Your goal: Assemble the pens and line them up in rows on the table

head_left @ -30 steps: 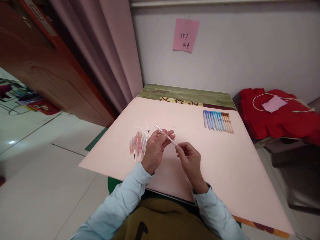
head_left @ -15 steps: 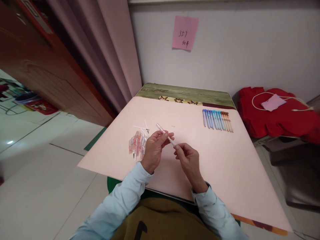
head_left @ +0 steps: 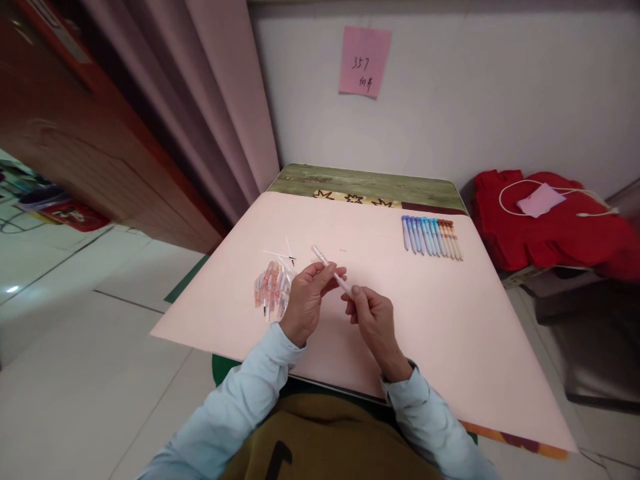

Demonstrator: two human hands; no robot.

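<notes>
My left hand (head_left: pixel 307 300) and my right hand (head_left: pixel 371 317) both pinch a slim white pen (head_left: pixel 330 269) above the pink sheet (head_left: pixel 440 313) on the table. The left hand's fingers close round the pen's middle, and the right hand's fingertips grip its near end. The far end of the pen points up and to the left. Just left of my left hand lies a heap of pink and orange pen parts (head_left: pixel 271 291). Behind that heap lie thin white refills (head_left: pixel 281 253).
A row of several blue and orange pens (head_left: pixel 431 235) lies at the sheet's far right. A green table edge (head_left: pixel 360 181) shows behind. Red cloth with a white cable (head_left: pixel 550 223) lies to the right, a curtain (head_left: pixel 210 107) to the left, a pink note (head_left: pixel 365 61) on the wall.
My right hand has slid a little up along the pen toward my left hand. The view has shifted slightly; nothing on the table moved.
</notes>
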